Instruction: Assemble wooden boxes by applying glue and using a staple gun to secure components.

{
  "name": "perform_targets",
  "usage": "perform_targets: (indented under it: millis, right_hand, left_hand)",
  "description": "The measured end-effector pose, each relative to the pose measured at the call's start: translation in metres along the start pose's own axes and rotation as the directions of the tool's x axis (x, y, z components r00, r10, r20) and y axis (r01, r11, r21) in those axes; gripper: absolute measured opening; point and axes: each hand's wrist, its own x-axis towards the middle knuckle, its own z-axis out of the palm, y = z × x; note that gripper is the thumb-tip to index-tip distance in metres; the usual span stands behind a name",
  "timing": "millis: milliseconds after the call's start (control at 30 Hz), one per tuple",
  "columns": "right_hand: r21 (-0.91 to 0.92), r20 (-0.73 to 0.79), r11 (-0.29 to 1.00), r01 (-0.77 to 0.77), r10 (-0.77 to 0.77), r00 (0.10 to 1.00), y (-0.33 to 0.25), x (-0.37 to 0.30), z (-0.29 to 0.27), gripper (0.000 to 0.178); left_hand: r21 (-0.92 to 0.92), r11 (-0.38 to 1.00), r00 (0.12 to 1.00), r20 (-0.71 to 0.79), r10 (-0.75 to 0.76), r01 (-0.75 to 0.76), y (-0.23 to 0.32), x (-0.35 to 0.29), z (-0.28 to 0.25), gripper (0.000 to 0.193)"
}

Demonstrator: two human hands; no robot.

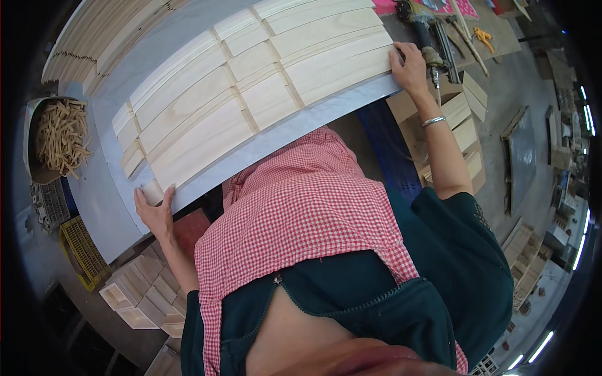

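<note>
Rows of pale flat wooden boards (pixel 269 94) lie side by side on a grey-blue worktable (pixel 276 135), long pieces alternating with short ones and narrow strips between them. At the near left corner, my left hand (pixel 155 213) has thumb and fingers on either side of a small pale wooden piece (pixel 152 190), by the end of the nearest row. Over at the right end, my right hand (pixel 411 69), with a silver bangle at the wrist, is curled against the end of the nearest long board (pixel 345 72). Its fingertips are partly hidden.
A nail gun (pixel 429 41) and orange-handled pliers (pixel 483 37) lie at the far right. Stacked boards (pixel 94 44) stand far left, above a bin of wooden sticks (pixel 61 135). Wooden boxes (pixel 141 288) are stacked low left; a cardboard box (pixel 404 109) with boards sits right.
</note>
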Motion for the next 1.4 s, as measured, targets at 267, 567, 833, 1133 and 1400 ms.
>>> perform_targets:
  millis: [267, 567, 833, 1133, 1400]
  right_hand:
    - [0.021, 0.103, 0.994, 0.104, -0.105, 0.989, -0.010, 0.013, 0.008, 0.033]
    - [-0.189, 0.125, 0.978, 0.087, -0.064, 0.990, 0.034, 0.010, 0.018, 0.037]
    - [-0.190, 0.140, 0.981, 0.038, -0.011, 0.990, 0.025, 0.009, 0.009, 0.037]
    - [-0.179, 0.127, 0.979, 0.095, -0.073, 0.989, 0.032, 0.008, 0.012, 0.036]
    - [-0.195, 0.133, 0.975, 0.110, -0.085, 0.987, 0.036, 0.010, 0.012, 0.038]
  left_hand:
    - [-0.089, 0.994, 0.996, -0.063, 0.056, -0.061, -0.032, 0.000, 0.009, 0.098]
    - [-0.008, 0.997, 0.997, -0.038, 0.072, -0.072, -0.007, -0.005, -0.007, 0.096]
    - [0.031, 0.992, 0.991, -0.036, 0.127, -0.126, -0.010, -0.003, 0.000, 0.077]
    - [0.155, 0.967, 0.953, -0.197, 0.232, -0.203, -0.022, 0.076, 0.000, 0.053]
    - [0.222, 0.908, 0.904, 0.328, 0.274, -0.356, -0.013, 0.124, -0.043, 0.056]
